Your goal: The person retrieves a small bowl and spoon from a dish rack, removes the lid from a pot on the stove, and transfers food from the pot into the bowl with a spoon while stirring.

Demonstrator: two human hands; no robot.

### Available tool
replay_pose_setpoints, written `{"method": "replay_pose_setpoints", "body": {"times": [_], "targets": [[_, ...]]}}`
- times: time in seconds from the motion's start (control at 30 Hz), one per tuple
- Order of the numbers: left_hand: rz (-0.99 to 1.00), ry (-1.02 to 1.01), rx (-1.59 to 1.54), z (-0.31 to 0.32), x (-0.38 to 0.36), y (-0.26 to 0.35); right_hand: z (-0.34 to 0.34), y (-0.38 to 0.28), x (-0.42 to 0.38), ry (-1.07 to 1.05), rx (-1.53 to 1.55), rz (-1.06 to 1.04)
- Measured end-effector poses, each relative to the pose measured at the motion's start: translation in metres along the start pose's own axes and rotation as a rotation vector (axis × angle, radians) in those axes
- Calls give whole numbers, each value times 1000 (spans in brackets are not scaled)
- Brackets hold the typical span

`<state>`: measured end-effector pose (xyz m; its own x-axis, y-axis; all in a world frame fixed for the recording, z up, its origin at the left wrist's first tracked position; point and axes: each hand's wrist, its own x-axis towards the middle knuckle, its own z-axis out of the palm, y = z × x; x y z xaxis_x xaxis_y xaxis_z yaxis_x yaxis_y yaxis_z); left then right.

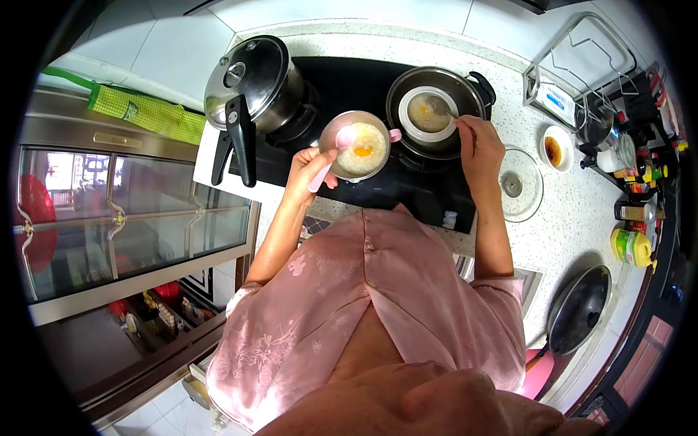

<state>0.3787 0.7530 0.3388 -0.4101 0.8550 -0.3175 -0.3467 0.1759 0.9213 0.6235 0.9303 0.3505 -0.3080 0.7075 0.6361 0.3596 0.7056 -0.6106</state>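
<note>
My left hand [303,174] is closed on the near-left side of a pink bowl [328,131], its thumb over the handle of a pink spoon [345,138]. Pale porridge with an orange-yellow piece [363,150] fills the bowl, and a small pink handle juts from its right side. On the right, a white bowl [408,131] holding similar pale food sits inside a steel pot [393,94]. My right hand [480,149] pinches the handle of a spoon [452,116] whose head dips into that white bowl. The fingers partly hide this spoon.
A pressure cooker [247,76] stands on the black stove [327,76] at left, its handle pointing toward me. Right of the stove lie a glass lid [525,192] and a small bowl of brown sauce [555,150]. A wire rack [582,54], bottles [631,247] and a dark pan [579,311] stand farther right.
</note>
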Motion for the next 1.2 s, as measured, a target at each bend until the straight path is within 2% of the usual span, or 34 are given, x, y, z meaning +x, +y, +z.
{"method": "replay_pose_setpoints", "body": {"times": [0.2,0.27,0.37,0.5,0.67,0.8,1.0,1.07,1.2], "targets": [[9,-1,-23,1,0,0,15,12,-13,39,3,104],[12,9,-29,1,-1,0,20,12,-18,101,154,283],[8,32,-8,-2,1,-3,25,12,-24,134,182,388],[7,47,3,-2,3,-5,24,8,-25,184,200,357],[14,37,-11,0,2,-3,18,9,-26,180,279,494],[12,38,-18,0,3,-4,19,9,-27,174,268,462],[12,28,-19,0,3,-3,27,6,-23,127,61,350],[16,28,-13,-2,4,-5,31,8,-25,133,-75,207],[21,38,-20,-3,3,-4,35,10,-25,134,-86,197]]}}
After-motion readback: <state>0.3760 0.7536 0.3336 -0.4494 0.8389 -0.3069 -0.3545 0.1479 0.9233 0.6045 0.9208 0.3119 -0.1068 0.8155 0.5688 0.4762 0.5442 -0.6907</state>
